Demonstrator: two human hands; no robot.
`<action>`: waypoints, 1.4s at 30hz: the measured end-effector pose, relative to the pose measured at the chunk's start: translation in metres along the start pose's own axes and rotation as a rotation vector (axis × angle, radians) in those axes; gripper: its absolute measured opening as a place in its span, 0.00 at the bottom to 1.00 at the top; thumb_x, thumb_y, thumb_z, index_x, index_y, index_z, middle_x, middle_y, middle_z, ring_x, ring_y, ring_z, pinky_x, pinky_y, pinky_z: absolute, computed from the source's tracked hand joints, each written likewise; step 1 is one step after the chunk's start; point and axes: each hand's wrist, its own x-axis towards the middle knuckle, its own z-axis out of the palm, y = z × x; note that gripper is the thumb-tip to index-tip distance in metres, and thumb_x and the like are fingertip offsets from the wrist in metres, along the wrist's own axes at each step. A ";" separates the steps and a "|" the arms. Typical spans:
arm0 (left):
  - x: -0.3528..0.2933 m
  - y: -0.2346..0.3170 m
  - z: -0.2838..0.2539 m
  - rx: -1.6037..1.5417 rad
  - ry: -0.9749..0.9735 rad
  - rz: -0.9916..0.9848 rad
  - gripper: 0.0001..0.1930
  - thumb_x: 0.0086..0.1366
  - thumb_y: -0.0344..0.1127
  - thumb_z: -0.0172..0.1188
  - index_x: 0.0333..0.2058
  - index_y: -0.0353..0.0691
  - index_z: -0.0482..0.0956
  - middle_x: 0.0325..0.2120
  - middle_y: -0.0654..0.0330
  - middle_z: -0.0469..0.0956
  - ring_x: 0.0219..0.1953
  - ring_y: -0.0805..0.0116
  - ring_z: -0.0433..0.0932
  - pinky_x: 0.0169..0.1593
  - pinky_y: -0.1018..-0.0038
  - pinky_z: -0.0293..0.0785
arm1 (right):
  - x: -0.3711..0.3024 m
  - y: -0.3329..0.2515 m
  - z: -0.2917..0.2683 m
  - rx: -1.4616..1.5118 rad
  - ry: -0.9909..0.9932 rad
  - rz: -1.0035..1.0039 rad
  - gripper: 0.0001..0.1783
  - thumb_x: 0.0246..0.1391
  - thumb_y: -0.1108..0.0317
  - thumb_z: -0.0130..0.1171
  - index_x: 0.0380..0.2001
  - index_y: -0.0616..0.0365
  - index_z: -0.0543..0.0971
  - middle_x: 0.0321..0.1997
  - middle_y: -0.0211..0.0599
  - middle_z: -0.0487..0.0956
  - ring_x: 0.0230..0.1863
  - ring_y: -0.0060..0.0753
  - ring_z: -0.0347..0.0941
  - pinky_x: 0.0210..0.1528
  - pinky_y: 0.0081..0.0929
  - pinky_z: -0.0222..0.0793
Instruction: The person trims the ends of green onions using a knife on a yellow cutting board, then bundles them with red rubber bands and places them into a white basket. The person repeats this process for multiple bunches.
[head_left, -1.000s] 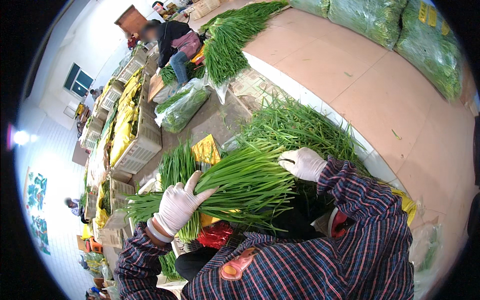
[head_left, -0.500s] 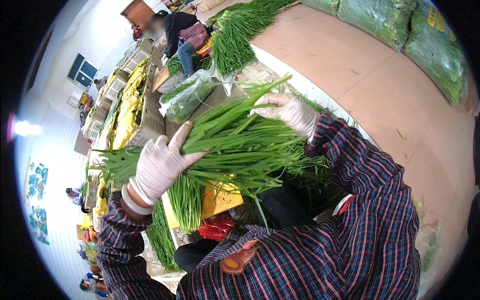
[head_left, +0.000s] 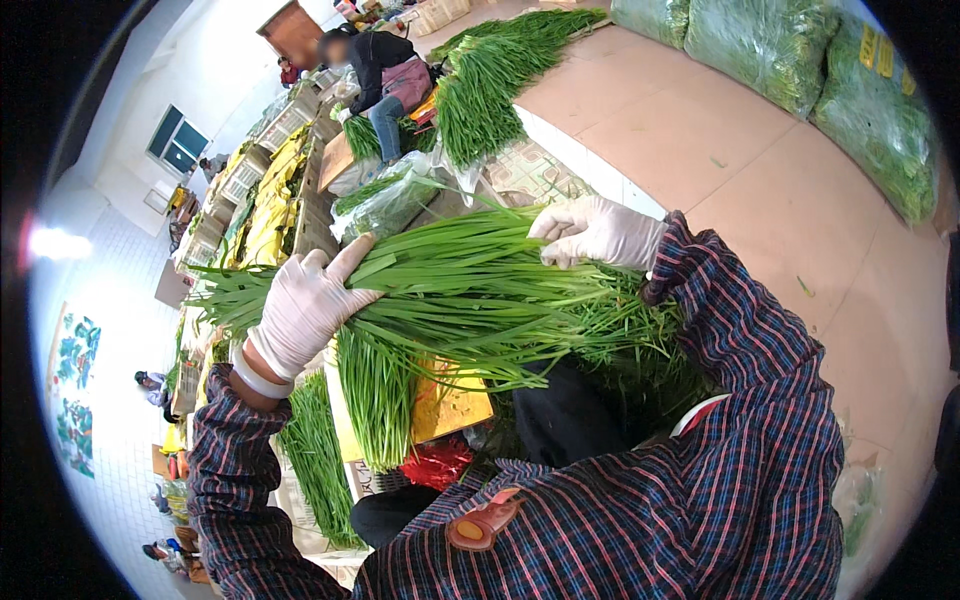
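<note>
A loose bunch of long green garlic chives (head_left: pixel 470 285) lies across the air in front of my chest. My left hand (head_left: pixel 312 308), in a whitish glove, grips it toward the left end, thumb and index finger spread over the top of the leaves. At the right upper edge of the bunch, my gloved right hand (head_left: pixel 600 232) has its fingers curled and pinched against the leaves; the exact blades between them are hard to see. Beneath hangs another sheaf of chives (head_left: pixel 375 405) on a yellow-topped board (head_left: pixel 450 405), beside a red bundle (head_left: pixel 437 460).
More chives (head_left: pixel 320 455) lie low on the left. A clear bag of greens (head_left: pixel 390 200) stands ahead, beyond it a seated person (head_left: pixel 385 85) and a large chive heap (head_left: pixel 490 90). Crates (head_left: pixel 318 215) line the left; big wrapped bags (head_left: pixel 760 55) stand at the far right on the tiled floor (head_left: pixel 690 130).
My right hand has moved slightly right and down, and the raised leaves beside it now lie lower along the bunch. My left hand has shifted a little left, still gripping.
</note>
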 end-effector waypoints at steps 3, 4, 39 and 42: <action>0.004 -0.003 -0.006 -0.015 0.030 0.082 0.19 0.51 0.40 0.58 0.44 0.56 0.77 0.42 0.61 0.73 0.27 0.64 0.72 0.33 0.71 0.72 | -0.009 -0.002 -0.005 0.152 0.185 -0.168 0.14 0.54 0.70 0.54 0.44 0.62 0.73 0.40 0.34 0.76 0.38 0.23 0.72 0.40 0.20 0.68; 0.000 -0.004 -0.006 -0.013 0.032 0.104 0.18 0.51 0.38 0.57 0.43 0.60 0.78 0.44 0.62 0.73 0.27 0.65 0.73 0.33 0.71 0.73 | -0.012 0.002 -0.010 0.213 0.292 -0.093 0.12 0.55 0.70 0.52 0.42 0.62 0.74 0.38 0.33 0.76 0.34 0.19 0.71 0.37 0.17 0.67; -0.029 -0.031 0.004 -0.210 0.066 -0.146 0.29 0.46 0.27 0.57 0.51 0.51 0.70 0.47 0.55 0.70 0.36 0.54 0.76 0.38 0.65 0.73 | -0.028 0.086 -0.034 -0.601 -0.176 0.521 0.18 0.58 0.56 0.46 0.38 0.64 0.71 0.52 0.54 0.70 0.56 0.43 0.65 0.60 0.37 0.59; -0.024 -0.029 0.001 -0.188 0.099 -0.127 0.29 0.46 0.27 0.58 0.50 0.51 0.70 0.47 0.55 0.70 0.36 0.54 0.76 0.37 0.65 0.74 | -0.026 0.073 -0.003 -0.130 0.310 0.284 0.32 0.55 0.52 0.52 0.55 0.65 0.64 0.57 0.49 0.68 0.61 0.44 0.60 0.60 0.36 0.56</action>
